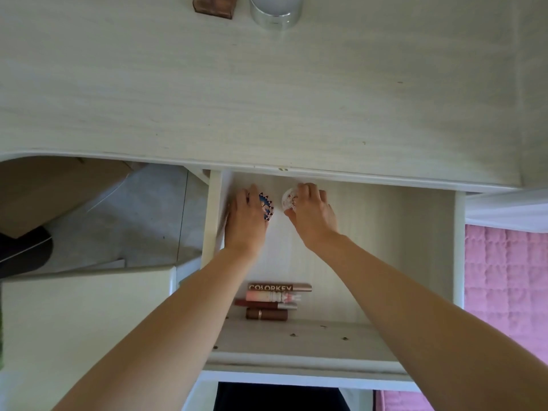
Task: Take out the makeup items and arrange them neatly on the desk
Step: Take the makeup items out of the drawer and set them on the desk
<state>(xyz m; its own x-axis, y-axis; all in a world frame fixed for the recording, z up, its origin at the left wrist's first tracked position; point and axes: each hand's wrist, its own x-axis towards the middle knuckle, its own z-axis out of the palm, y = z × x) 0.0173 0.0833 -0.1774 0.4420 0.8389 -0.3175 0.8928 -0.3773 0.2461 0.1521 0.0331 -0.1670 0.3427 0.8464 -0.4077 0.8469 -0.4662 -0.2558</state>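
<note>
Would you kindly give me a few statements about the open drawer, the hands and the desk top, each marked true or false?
1. The drawer is open. True.
2. The right hand holds a round white compact. True.
3. The left hand rests on the desk top. False: it is inside the drawer, on a blue patterned item.
4. Four tube-shaped cosmetics lie side by side near the drawer's front. True.
5. The desk top is bare. False: a silver-rimmed jar and a brown case stand at its far edge.

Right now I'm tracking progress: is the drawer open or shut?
Open: the drawer is pulled out below the desk, its floor and four tubes exposed.
</note>
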